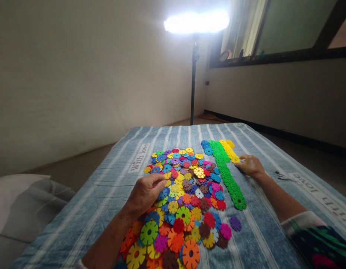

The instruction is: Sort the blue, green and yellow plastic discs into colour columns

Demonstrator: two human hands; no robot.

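My left hand (146, 191) is over the left side of a loose pile of colourful notched plastic discs (175, 187). Its fingers are curled together, and whatever they hold, if anything, is hidden. On the right, my right hand (250, 165) pinches at the near end of a row of overlapping yellow discs (229, 151). Left of that row lies a longer row of green discs (228, 178), reaching closer to me. A few blue discs (208, 149) lie at the far left of the green ones.
A blue striped cloth (111, 179) covers the table. One purple disc (236, 223) lies apart at the pile's right. A small dark and light object (283, 175) sits beyond my right forearm. Behind the table stands a lit lamp (196, 23) on a pole.
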